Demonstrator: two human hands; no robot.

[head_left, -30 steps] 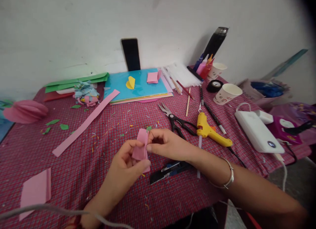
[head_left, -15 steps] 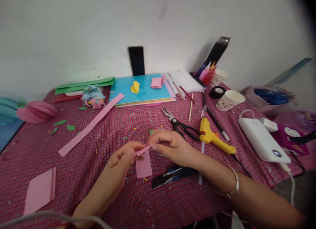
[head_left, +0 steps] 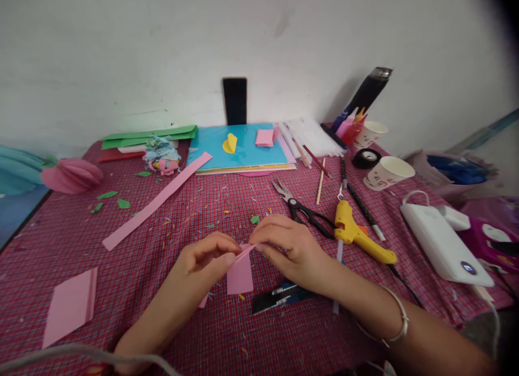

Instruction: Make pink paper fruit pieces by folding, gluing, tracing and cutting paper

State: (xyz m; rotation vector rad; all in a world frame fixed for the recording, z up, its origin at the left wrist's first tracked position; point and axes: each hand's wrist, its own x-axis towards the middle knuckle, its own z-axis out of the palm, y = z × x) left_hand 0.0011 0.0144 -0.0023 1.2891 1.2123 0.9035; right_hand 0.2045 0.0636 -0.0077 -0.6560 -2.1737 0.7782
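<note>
Hands (head_left: 211, 256) still pinch the pink paper (head_left: 240, 273), now folded flatter.

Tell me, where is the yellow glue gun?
The yellow glue gun lies on the checked tablecloth, right of the right hand, beside the black scissors.

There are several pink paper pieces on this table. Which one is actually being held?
The small folded pink paper at the centre, pinched between the left hand and right hand. The long pink strip and the pink sheet lie untouched.
</note>
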